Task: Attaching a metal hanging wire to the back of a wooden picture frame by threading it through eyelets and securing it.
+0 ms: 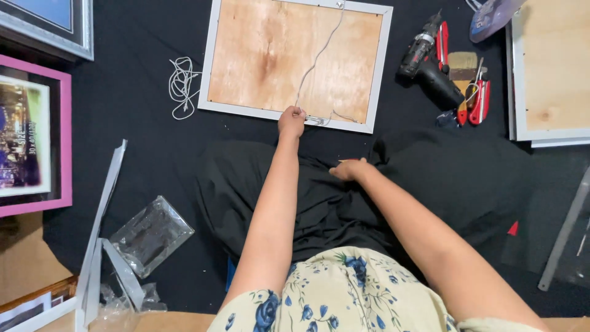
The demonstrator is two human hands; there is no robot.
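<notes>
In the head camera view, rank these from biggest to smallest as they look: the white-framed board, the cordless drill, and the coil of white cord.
1. White-framed board, by far the largest.
2. Cordless drill.
3. Coil of white cord, slightly smaller than the drill; these two are close.

Face-down picture frame (295, 61) at far centre, hanging wire (319, 58) across its back. Left hand (291, 120) on the frame's near edge; right hand (348, 169) nearer, on the lap. Coiled cord (182, 86) left of frame. Cordless drill (428, 61) right of frame, utility knives (476, 98) beside it.
</notes>
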